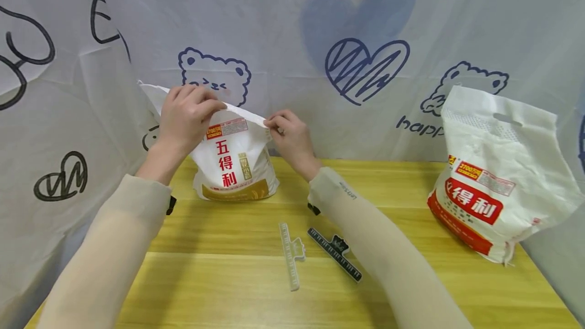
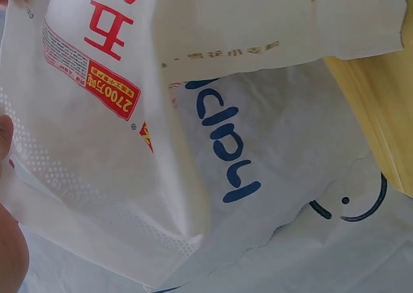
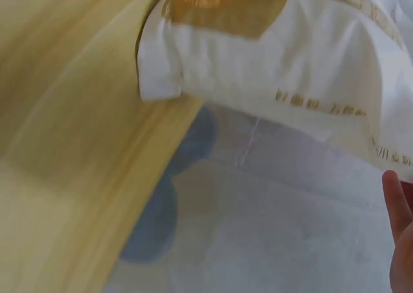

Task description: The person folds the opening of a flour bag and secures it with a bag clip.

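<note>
A white flour bag (image 1: 256, 166) with red lettering and a gold band at its base stands at the back left of the table. My left hand (image 1: 185, 116) grips the bag's top edge near the middle, fingers over the rim. At the top's right corner, my right hand (image 1: 292, 138) pinches the edge between thumb and fingers. The top strip slopes down from left to right. The left wrist view shows the bag's side (image 2: 97, 170) and top close up; in the right wrist view a fingertip (image 3: 391, 183) lies near its edge.
A second flour bag (image 1: 484, 192), with a red label and handle slot, leans at the right side of the wooden table (image 1: 219, 278). A clear sealing clip (image 1: 289, 258) and a black sealing clip (image 1: 333, 253) lie in front. A printed cloth (image 1: 283, 24) hangs behind.
</note>
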Motion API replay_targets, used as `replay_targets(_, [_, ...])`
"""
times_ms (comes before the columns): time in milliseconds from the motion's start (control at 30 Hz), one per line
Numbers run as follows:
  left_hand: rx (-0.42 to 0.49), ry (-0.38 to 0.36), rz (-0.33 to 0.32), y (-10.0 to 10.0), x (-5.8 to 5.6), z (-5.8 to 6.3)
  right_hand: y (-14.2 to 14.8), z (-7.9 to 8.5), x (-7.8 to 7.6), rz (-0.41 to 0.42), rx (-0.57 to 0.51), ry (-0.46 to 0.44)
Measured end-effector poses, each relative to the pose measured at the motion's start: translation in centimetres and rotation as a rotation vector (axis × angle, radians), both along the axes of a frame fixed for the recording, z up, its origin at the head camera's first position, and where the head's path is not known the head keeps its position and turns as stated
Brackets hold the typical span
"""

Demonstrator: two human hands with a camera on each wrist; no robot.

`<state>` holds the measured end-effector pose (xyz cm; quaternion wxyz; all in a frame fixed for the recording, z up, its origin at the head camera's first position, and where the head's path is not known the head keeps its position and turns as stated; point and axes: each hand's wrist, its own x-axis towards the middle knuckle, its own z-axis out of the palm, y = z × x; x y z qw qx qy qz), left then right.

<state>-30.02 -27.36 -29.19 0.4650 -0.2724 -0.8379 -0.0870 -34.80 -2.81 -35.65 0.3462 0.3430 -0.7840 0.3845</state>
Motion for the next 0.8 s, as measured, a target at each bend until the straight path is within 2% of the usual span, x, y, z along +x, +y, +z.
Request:
replay_targets(133, [0.008,-0.009,-0.001,-0.5,0.5,-0.5,-0.4,-0.3,0.2,0.011,-0.014,-0.011])
replay_targets(200, [0.009,-0.016,0.0,-0.7,0.7,-0.8,-0.6,-0.5,0.3,0.009,-0.022,-0.053])
replay_targets(500, [0.035,-0.037,0.02,-1.1,0.9,-2.3,-0.8,-1.1,0.9,0.066,-0.058,-0.36])
replay_targets(667, [0.054,-0.118,0.014,-1.4,1.0,-2.0,-1.0,-1.2,1.1,0.122,-0.096,-0.498])
replay_targets(800, [0.086,-0.198,0.007,-1.5,1.0,-1.4,-1.4,-0.9,1.1,0.129,-0.17,-0.564])
